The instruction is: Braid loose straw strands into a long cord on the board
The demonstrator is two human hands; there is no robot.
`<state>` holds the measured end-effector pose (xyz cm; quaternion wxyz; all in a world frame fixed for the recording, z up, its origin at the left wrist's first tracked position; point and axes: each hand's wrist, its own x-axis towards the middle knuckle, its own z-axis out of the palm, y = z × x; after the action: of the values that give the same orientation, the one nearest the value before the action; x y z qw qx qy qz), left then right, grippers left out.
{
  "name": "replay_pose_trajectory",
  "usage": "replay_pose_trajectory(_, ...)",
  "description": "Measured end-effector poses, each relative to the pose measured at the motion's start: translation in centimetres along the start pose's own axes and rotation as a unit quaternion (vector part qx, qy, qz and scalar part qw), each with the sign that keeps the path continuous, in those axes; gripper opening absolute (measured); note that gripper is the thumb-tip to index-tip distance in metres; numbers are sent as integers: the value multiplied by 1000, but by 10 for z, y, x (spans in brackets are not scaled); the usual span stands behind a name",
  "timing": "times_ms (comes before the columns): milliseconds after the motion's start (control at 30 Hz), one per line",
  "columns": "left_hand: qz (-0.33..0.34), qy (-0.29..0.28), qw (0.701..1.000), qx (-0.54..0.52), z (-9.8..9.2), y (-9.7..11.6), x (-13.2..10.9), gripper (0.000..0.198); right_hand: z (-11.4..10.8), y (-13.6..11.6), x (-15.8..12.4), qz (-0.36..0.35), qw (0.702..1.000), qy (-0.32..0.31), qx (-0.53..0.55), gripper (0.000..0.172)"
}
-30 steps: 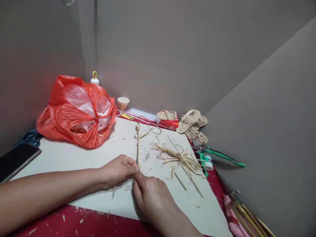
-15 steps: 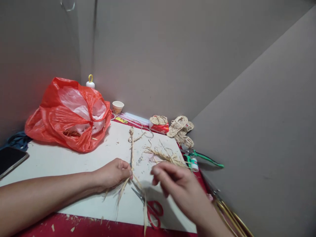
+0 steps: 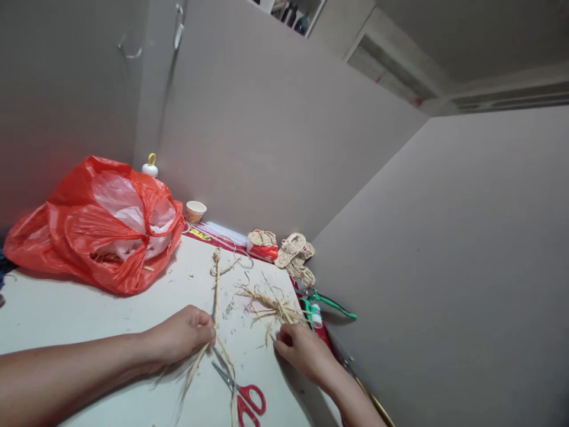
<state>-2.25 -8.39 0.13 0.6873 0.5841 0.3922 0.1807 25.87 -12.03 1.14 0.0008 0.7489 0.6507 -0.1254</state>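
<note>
My left hand [image 3: 184,335] pinches the near end of a thin braided straw cord [image 3: 216,299], which runs away from me across the white board. Loose straw strands [image 3: 194,370] hang from under its fingers toward me. My right hand [image 3: 306,351] is at the near edge of a pile of loose straw [image 3: 276,305], thumb and fingers pinched together at a short wisp of straw [image 3: 269,334]. Red-handled scissors [image 3: 252,398] lie between the hands, their blades slightly apart, with a long strand lying across them.
A red plastic bag [image 3: 80,231] bulges at the left. Along the back are a paper cup [image 3: 195,212], white sticks [image 3: 224,232] and small woven straw soles [image 3: 291,249]. Green-handled pliers [image 3: 335,305] and a small white bottle [image 3: 316,316] lie by the right edge. Grey walls enclose the table.
My right hand has come down onto the near edge of the straw pile and pinched a wisp. My left hand still pinches the cord. The view has tilted up and turned right.
</note>
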Motion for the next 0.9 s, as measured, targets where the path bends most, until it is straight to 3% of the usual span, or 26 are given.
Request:
replay_pose_trajectory(100, 1, 0, 1000, 1, 0, 0, 0, 20, 2, 3, 1, -20, 999, 2, -37, 12)
replay_pose_trajectory(300, 2, -5, 1000, -4, 1, 4, 0, 21, -31, 23, 6, -32, 999, 29, 15, 11)
replay_pose_trajectory(433, 5, -30, 999, -30, 1, 0, 3, 20, -49, 46, 21, 7, 994, 103, 37, 15)
replay_pose_trajectory(567, 12, -50, 997, -65, -1, -9, 10, 20, -54, 60, 49, 53, 991, 122, 32, 15)
replay_pose_trajectory(767, 7, -68, 994, -82, 0, -11, 13, 22, -42, 53, 100, 105, 991, 81, 31, 32)
replay_pose_trajectory(900, 0, -70, 994, -87, 1, -8, 12, 21, -31, 48, 118, 124, 992, 16, 34, 25)
